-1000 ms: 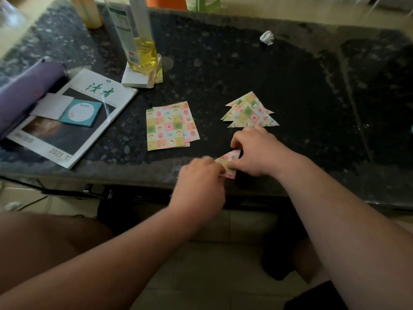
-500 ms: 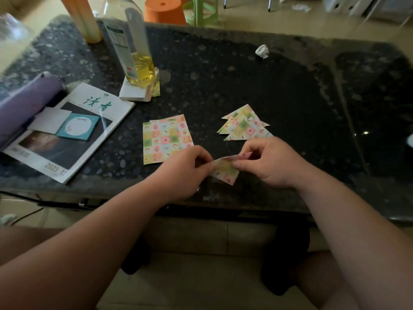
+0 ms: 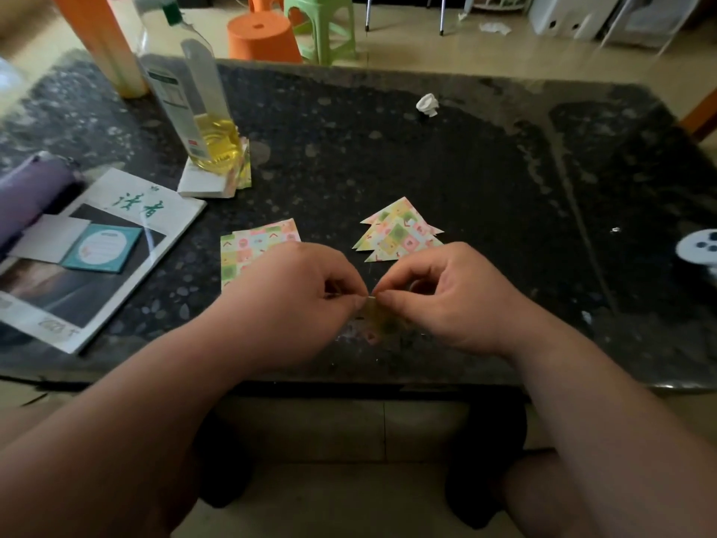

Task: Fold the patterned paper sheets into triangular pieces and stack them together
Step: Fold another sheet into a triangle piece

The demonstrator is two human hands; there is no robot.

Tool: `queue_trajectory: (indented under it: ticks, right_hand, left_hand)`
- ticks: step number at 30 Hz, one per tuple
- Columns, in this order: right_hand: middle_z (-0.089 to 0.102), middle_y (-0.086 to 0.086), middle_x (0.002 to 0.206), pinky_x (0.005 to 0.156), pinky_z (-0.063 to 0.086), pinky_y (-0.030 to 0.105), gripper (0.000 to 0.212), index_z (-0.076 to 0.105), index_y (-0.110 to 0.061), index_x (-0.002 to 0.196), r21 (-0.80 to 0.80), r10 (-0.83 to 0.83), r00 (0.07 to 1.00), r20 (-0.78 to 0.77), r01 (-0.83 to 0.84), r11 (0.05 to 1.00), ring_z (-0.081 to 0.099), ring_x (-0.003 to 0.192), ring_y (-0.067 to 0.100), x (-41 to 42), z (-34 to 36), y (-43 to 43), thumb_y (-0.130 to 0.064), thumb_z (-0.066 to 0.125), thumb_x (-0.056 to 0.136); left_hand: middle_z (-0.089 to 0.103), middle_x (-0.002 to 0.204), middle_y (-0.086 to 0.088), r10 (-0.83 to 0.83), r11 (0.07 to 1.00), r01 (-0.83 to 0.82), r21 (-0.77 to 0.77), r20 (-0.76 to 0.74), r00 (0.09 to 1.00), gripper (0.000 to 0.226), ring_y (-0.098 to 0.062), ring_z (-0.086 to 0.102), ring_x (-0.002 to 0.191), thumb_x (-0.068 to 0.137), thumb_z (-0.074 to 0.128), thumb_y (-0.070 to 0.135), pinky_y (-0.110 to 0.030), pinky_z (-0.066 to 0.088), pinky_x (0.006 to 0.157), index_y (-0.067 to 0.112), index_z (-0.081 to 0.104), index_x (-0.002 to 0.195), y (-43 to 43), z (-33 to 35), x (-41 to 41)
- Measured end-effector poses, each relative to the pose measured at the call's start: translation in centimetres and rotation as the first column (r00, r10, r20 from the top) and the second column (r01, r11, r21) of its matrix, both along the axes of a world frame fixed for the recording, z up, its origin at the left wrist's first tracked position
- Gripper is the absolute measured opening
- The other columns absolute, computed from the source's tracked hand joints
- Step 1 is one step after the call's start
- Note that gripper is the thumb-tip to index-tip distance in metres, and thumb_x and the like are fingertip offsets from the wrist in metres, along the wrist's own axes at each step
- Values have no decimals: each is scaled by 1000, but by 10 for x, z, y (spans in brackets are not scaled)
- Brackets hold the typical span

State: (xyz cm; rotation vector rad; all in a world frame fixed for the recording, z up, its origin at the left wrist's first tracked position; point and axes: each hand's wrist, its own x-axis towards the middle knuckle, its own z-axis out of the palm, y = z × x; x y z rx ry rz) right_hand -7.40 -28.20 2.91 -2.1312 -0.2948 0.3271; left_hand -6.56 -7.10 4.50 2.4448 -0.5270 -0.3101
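Over the dark table [image 3: 485, 157], both hands pinch the folded paper [image 3: 382, 318] between them.

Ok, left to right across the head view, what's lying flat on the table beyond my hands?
The magazine → flat patterned sheets → stack of folded triangles. Left out: the purple pouch and oil bottle, which overlap the magazine's span.

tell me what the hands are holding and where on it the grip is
Both hold one patterned paper piece. The left hand and right hand each pinch its top edge, side by side.
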Motion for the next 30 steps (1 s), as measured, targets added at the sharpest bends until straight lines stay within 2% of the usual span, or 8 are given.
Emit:
queue_trajectory:
  ticks: [7,14,17,21,24,27,29,30]
  right_hand:
    - [73,-23,87,71,55,15,11,76,-32,87,-61,16,1000,-8,-16,998,69,84,-1,5,-1,3,-23,75,93]
    - [78,-6,81,74,61,31,6,79,-22,81,64,-111,988,-110,118,991,75,80,9,12,3,-1,-20,80,86]
    - [78,-3,82,77,61,37,7,80,-21,78,87,-81,985,-153,95,992,75,82,13,13,7,-9,-18,80,85]
    - [76,-8,76,68,54,20,11,79,-23,76,-85,-24,990,-136,12,996,72,73,7,13,18,-29,-17,80,85]
    - [75,-13,70,64,49,13,16,78,-25,71,-271,-87,990,-112,54,961,69,67,1,14,25,-53,-19,80,86]
    - [78,-11,83,77,58,26,12,81,-28,82,-122,-139,987,-77,129,984,73,80,5,10,27,-49,-38,79,76]
    - [79,-10,91,81,61,30,26,81,-28,92,-59,-26,993,-116,20,998,74,86,6,5,24,-30,-43,78,71]
    - [78,-12,91,81,61,31,22,81,-28,93,-78,41,991,-129,-51,996,74,87,5,4,21,-20,-41,80,75]
  left_hand:
    - [66,84,32,21,997,-28,-69,-111,994,14,8,63,80,90,70,43,-10,45,60,43,69,76,-1,-6,13]
    - [65,76,32,43,985,-55,-165,-77,996,17,8,61,73,87,73,36,-8,42,58,36,68,71,-2,-8,20]
    - [67,76,29,34,981,-46,-187,-66,997,14,4,63,73,84,71,39,-9,43,59,36,68,70,1,-4,20]
    - [69,79,27,46,981,-63,-185,-93,995,12,3,65,78,82,70,41,-11,47,63,36,69,71,11,-5,14]
    - [68,82,27,56,987,-68,-142,-87,995,14,4,64,81,84,72,39,-12,47,63,38,67,71,11,-7,7]
    - [67,84,23,3,996,-15,-92,-129,992,15,8,61,86,90,71,37,-14,51,66,39,65,76,3,-7,1]
    - [66,85,22,-30,995,18,-95,-128,991,16,6,61,86,91,70,37,-15,50,69,41,64,77,-5,-10,0]
    - [66,84,22,-35,995,23,-99,-121,992,17,6,61,85,92,70,37,-14,49,68,42,64,76,-8,-10,0]
